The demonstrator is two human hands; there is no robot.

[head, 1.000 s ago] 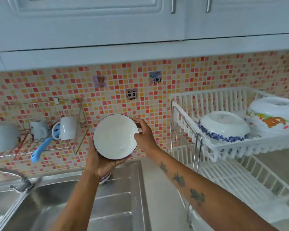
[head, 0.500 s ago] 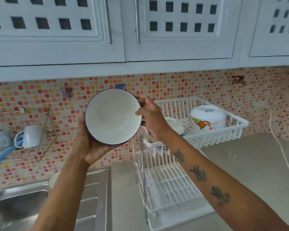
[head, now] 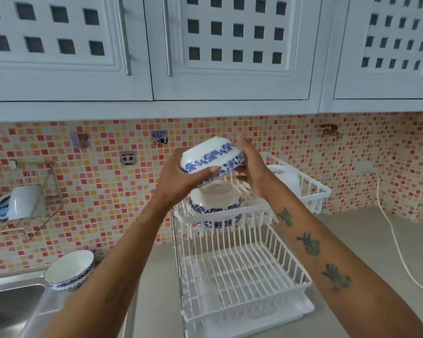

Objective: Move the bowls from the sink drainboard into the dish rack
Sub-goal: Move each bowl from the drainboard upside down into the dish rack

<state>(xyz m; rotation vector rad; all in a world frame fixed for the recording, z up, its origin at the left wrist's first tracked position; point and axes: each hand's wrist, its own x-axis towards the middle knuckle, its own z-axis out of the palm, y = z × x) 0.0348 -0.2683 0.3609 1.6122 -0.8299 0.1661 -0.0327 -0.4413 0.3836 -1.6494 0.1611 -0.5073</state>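
Overhead, head view: my left hand [head: 181,180] and right hand [head: 250,167] grip an inverted white bowl with blue floral band [head: 211,157] above the dish rack's upper tier [head: 230,213], directly over a matching bowl [head: 214,207].

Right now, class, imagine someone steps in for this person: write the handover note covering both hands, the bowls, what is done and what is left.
Left hand and right hand: both grip the blue-patterned bowl, turned mouth down, held above the dish rack.
Done: a matching bowl sits upside down in the upper tier, right under the held one; another white dish sits further back.
Left: set the held bowl down, then fetch the last bowl from the drainboard.
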